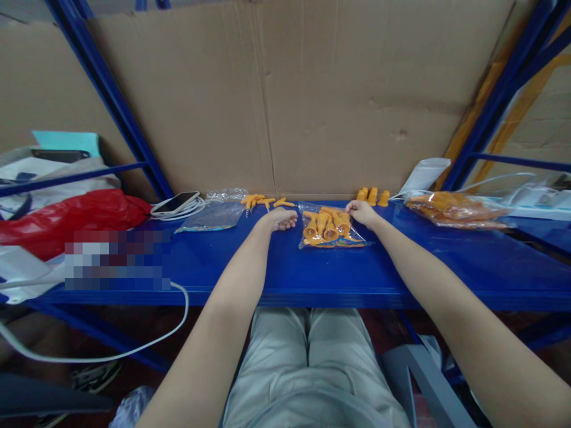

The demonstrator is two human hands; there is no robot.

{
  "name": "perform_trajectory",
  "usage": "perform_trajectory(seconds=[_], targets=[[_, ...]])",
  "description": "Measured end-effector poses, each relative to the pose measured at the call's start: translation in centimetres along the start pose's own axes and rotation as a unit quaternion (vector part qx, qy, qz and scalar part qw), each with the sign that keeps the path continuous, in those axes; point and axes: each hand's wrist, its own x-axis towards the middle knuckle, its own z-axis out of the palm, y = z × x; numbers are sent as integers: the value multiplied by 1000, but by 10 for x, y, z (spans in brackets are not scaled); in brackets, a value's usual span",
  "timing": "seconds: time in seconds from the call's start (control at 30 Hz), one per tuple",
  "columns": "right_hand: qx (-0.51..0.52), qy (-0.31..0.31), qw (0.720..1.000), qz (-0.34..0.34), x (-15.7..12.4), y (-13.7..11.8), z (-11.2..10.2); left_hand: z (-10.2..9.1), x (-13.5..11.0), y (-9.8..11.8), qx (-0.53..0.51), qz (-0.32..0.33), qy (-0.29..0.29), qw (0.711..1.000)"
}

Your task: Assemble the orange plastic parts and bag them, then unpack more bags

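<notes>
Here, the bag (pixel 353 242) lies left of my right hand (pixel 360 212), which pinches its edge; my left hand (pixel 284 220) curls loosely.

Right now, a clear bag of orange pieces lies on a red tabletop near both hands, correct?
Not quite: the head view shows that the tabletop is blue, not red. The clear bag of orange pieces does lie on it, near the left hand and right hand.
</notes>
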Motion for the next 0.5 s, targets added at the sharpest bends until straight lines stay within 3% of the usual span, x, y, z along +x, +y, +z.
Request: perform_trajectory(seconds=[0.13,0.23,0.37,0.5], targets=[[6,-3,1000,-11,-1,0,0,6,3,-1,-15,30,-30,999],[8,-4,1000,-8,-1,0,0,15,5,0,-11,49,-21,999],[10,-5,1000,-4,-1,0,1,21,4,4,-33,31,5,999],[11,-5,1000,-2,-2,-1,1,17,5,6,-89,5,-8,996]])
